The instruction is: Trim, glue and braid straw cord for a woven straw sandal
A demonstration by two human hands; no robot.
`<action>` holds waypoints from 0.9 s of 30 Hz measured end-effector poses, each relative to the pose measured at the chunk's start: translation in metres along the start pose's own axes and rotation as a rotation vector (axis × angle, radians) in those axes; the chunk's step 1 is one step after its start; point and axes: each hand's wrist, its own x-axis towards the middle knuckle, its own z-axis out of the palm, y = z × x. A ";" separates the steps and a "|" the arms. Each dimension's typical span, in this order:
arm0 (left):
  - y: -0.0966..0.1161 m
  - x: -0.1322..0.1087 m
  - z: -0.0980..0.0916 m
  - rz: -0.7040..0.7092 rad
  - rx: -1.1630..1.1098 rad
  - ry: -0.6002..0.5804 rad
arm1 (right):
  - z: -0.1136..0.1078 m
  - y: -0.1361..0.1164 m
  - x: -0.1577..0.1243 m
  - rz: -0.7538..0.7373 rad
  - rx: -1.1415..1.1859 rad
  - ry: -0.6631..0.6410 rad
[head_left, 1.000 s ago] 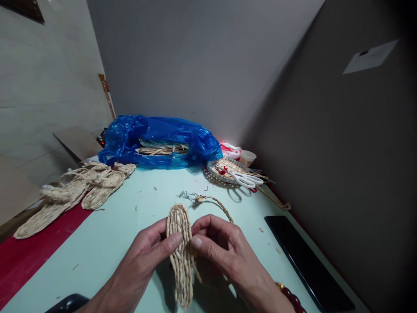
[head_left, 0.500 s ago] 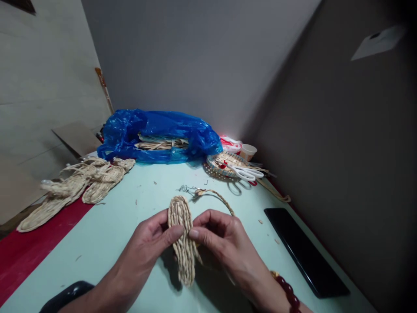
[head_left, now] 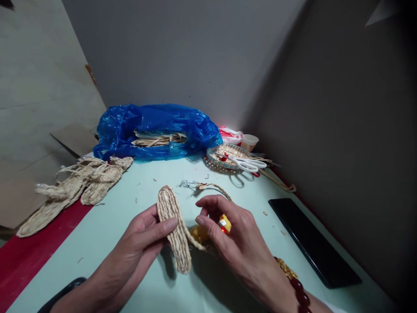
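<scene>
So the braided straw sole (head_left: pixel 176 239) is up in the left hand (head_left: pixel 140 237), above the tabletop (head_left: pixel 124 265), long end tipped toward the left at the top. Left thumb lies right across its face, so a chunk of the middle is covered, and the rest of those fingers go behind it where I mostly can't see them, but it's clearly pinched between thumb and fingers. Can't see its back at all. What does show: pale tan, rounded at both ends, a bit narrower low down, made of knobbly rows running lengthwise, kinda bumpy along the edge. A braided tail (head_left: pixel 195 242) comes off the right edge and droops toward the right hand (head_left: pixel 236 234), then gets lost near the palm. That hand has thumb and index curled with a gap between their tips, other fingers mostly hidden, so no clue if they touch the tail. Behind it there's a yellow object (head_left: pixel 200 233) with a white label and a red glow, too covered to identify. Farther up, another braided strand (head_left: pixel 219 188) runs down behind the knuckles, next to some tangled thin wire (head_left: pixel 187 184). A dark object (head_left: pixel 67 293) by the left forearm is cut off at the bottom, and straw strips (head_left: pixel 159 140) peek out of the blue bag (head_left: pixel 169 115), mostly wrapped up
</scene>
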 end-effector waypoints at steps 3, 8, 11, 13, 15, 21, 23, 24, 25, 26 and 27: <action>0.001 0.000 0.000 -0.015 -0.023 0.003 | 0.000 0.001 -0.001 -0.034 -0.045 0.015; 0.000 0.000 -0.002 -0.036 -0.069 0.027 | 0.000 0.004 0.001 -0.125 -0.040 0.054; 0.001 -0.002 -0.002 -0.044 -0.082 0.068 | 0.001 0.005 0.001 -0.179 -0.024 0.010; 0.002 -0.002 0.000 -0.033 -0.093 0.088 | 0.003 0.004 0.000 -0.195 -0.052 -0.034; 0.002 -0.001 0.001 -0.021 -0.092 0.102 | 0.006 0.002 -0.003 -0.215 -0.111 -0.059; -0.001 0.000 -0.002 0.014 -0.062 0.139 | 0.020 0.003 -0.013 -0.429 -0.412 -0.027; -0.003 -0.001 -0.002 0.021 -0.059 0.151 | 0.025 0.006 -0.015 -0.492 -0.454 0.009; -0.004 -0.001 -0.003 0.024 -0.054 0.163 | 0.027 0.007 -0.015 -0.514 -0.459 0.035; -0.005 -0.002 -0.003 0.024 -0.048 0.177 | 0.028 0.008 -0.016 -0.536 -0.459 0.061; -0.006 -0.002 -0.003 0.023 -0.043 0.185 | 0.029 0.008 -0.016 -0.557 -0.457 0.082; -0.006 -0.002 -0.003 0.023 -0.039 0.186 | 0.030 0.009 -0.016 -0.572 -0.455 0.094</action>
